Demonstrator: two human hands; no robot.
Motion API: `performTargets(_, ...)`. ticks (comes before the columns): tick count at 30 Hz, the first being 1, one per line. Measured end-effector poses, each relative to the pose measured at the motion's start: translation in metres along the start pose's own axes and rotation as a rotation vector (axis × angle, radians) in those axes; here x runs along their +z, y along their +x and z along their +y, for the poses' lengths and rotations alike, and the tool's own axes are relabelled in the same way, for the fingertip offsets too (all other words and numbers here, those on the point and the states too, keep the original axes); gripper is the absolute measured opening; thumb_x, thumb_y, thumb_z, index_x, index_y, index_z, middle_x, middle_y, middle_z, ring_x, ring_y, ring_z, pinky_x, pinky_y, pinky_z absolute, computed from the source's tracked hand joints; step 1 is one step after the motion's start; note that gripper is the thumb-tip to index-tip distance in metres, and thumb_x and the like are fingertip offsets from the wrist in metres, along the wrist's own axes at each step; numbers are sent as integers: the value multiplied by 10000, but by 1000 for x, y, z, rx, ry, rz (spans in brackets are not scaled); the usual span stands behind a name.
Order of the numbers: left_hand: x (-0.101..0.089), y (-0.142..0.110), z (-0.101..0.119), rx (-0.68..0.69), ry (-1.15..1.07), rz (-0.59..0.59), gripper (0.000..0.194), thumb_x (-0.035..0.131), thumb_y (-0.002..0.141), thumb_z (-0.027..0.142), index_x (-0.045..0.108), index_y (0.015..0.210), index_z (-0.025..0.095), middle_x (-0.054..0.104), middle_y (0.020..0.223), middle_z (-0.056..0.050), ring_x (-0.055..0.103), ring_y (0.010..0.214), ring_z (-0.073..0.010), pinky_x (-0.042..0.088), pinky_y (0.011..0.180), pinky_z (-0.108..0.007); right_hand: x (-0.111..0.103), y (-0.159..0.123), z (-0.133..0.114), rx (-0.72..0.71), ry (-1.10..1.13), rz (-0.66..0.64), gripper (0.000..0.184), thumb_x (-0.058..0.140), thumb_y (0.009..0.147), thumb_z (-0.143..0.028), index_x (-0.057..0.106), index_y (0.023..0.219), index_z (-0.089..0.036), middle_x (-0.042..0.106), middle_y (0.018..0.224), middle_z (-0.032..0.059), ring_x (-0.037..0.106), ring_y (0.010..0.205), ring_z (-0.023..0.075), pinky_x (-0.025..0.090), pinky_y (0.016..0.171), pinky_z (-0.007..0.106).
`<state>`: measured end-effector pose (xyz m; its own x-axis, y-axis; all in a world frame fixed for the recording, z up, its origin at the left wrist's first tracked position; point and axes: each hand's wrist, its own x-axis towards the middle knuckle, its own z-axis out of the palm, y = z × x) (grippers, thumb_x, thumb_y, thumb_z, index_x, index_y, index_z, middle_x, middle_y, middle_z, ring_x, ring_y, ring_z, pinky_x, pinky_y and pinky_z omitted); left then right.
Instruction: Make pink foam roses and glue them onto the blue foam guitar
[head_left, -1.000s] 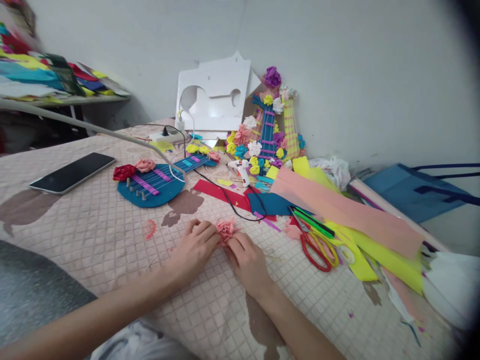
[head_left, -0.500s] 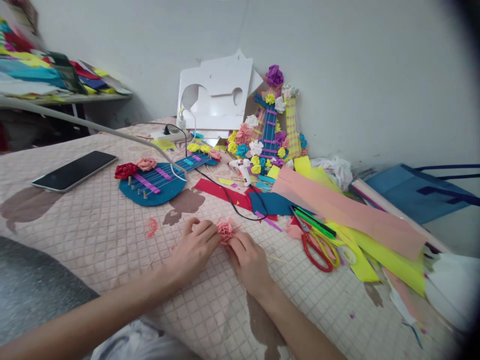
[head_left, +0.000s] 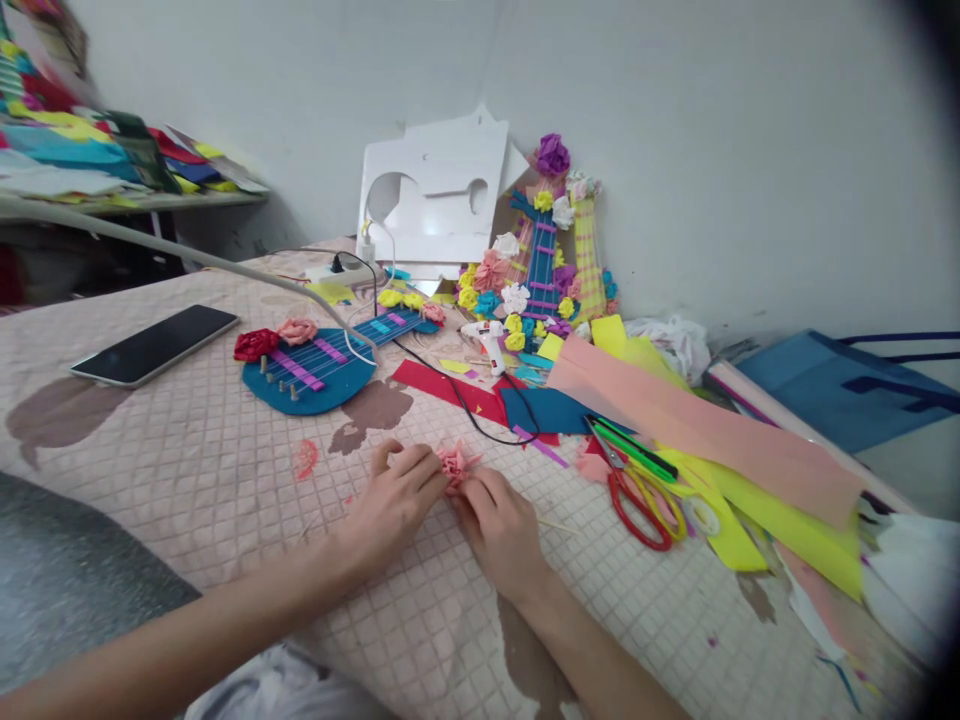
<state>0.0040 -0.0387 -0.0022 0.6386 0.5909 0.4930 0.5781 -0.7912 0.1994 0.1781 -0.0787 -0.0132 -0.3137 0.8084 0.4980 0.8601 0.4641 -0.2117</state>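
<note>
The flower (head_left: 454, 466) is between my left hand (head_left: 401, 492) and right hand (head_left: 501, 530). On the surface (head_left: 420, 600), a phone (head_left: 156, 346) lies left of the model guitar (head_left: 322, 365), a glue gun (head_left: 490, 345) behind the flower, scissors (head_left: 622, 468) to my right.

Cloth-covered table (head_left: 232, 490), grid pattern.
Directly on it: phone (head_left: 156, 345), blue stringed guitar shape (head_left: 341, 385), red strip (head_left: 450, 391), power strip (head_left: 346, 274).
</note>
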Motion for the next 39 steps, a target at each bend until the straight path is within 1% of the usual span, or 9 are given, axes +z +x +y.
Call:
performTargets(4, 0, 0, 1, -7, -3, 39, 181, 443, 940, 178, 613, 880, 190, 626, 849, -27, 490, 896, -206, 240, 876, -425, 1, 1, 1, -39, -37, -17, 159, 462, 927, -167, 603, 854, -167, 623, 880, 69, 578, 822, 204, 476, 665, 312)
performTargets(8, 1, 0, 1, -4, -14, 50, 202, 431, 948, 187, 611, 855, 183, 623, 831, -24, 490, 887, -205, 239, 878, -427, -1, 2, 0, -63, -63, -21, 174, 443, 931, -162, 616, 916, -161, 635, 913, 80, 574, 854, 214, 489, 685, 317)
performTargets(14, -2, 1, 2, 7, 11, 0, 204, 414, 940, 136, 606, 884, 173, 618, 871, -37, 480, 917, -213, 240, 896, -436, 0, 1, 0, -98, -113, -19, 241, 382, 936, -135, 618, 981, -150, 643, 926, 97, 567, 851, 221, 498, 663, 321)
performTargets(18, -2, 1, 4, -5, 36, -70, 206, 414, 925, 102, 596, 848, 163, 600, 861, -41, 475, 916, -218, 238, 911, -449, 2, 2, -1, -93, -90, -39, 229, 390, 935, -136, 618, 934, -160, 638, 895, 81, 572, 855, 217, 501, 668, 320)
performTargets(21, -2, 0, 4, -17, 26, -65, 211, 413, 928, 105, 592, 835, 169, 596, 856, -33, 473, 915, -213, 229, 920, -451, 1, 2, -3, -61, -47, -59, 210, 401, 939, -147, 609, 933, -164, 629, 894, 76, 582, 842, 208, 505, 684, 317)
performTargets(27, -2, -3, -1, -27, -25, 13, 235, 394, 954, 145, 602, 854, 189, 594, 816, -13, 484, 895, -191, 186, 944, -454, -15, -9, 2, 67, 50, -104, 132, 471, 918, -194, 559, 1015, -177, 598, 955, 76, 581, 842, 215, 514, 696, 337)
performTargets(30, -3, -4, -2, -37, -45, 11, 224, 403, 952, 147, 610, 888, 205, 606, 838, -10, 484, 911, -189, 175, 943, -452, -25, -20, 8, 114, 33, -187, 87, 503, 883, -141, 558, 936, -182, 583, 887, 58, 560, 823, 224, 506, 701, 364)
performTargets(33, -4, -4, -2, -27, -45, 6, 240, 395, 948, 127, 612, 891, 211, 615, 853, -10, 485, 910, -189, 171, 950, -452, -33, -30, 14, 121, 16, -222, 100, 491, 881, -116, 549, 845, -189, 569, 837, 46, 542, 811, 224, 495, 706, 374)
performTargets(39, -2, -6, -5, 18, -7, 10, 284, 353, 945, 89, 606, 889, 205, 610, 855, -18, 482, 917, -189, 157, 978, -453, -46, -51, 28, 146, 65, -235, 118, 458, 910, -141, 538, 849, -202, 571, 834, 34, 551, 779, 190, 486, 695, 332)
